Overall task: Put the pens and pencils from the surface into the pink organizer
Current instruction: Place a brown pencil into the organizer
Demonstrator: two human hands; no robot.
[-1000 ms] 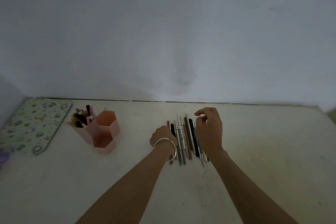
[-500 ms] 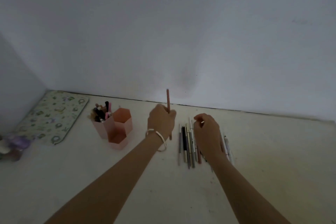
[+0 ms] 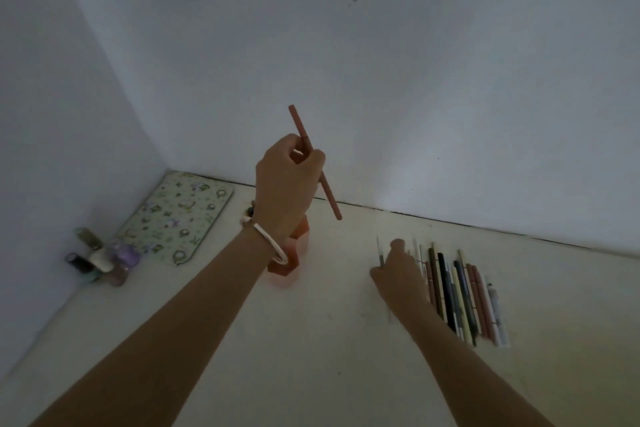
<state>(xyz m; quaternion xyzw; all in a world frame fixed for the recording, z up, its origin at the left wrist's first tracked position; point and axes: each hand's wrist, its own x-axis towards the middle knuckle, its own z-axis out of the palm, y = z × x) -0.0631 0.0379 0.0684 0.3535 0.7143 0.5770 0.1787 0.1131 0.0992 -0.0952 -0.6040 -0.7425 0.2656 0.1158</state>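
My left hand point(image 3: 285, 184), with a white bangle on the wrist, is raised and shut on a long pink pencil point(image 3: 330, 199) that tilts down to the right. It hovers over the pink organizer point(image 3: 299, 251), which my wrist largely hides. Dark pen tips point(image 3: 249, 211) show at the organizer's left side. A row of several pens and pencils point(image 3: 460, 295) lies on the pale surface to the right. My right hand point(image 3: 398, 276) rests at the row's left end, its fingers pinched on a thin grey pen point(image 3: 380, 250) that lies on the surface.
A patterned green mat point(image 3: 176, 215) lies in the back left corner. Several small bottles point(image 3: 100, 260) stand against the left wall. The back wall point(image 3: 415, 80) runs close behind the organizer and the pens.
My left hand picked the pink pencil from the row, lifted it and carried it left over the organizer. My right hand shifted to the row's left end. The view swung left.
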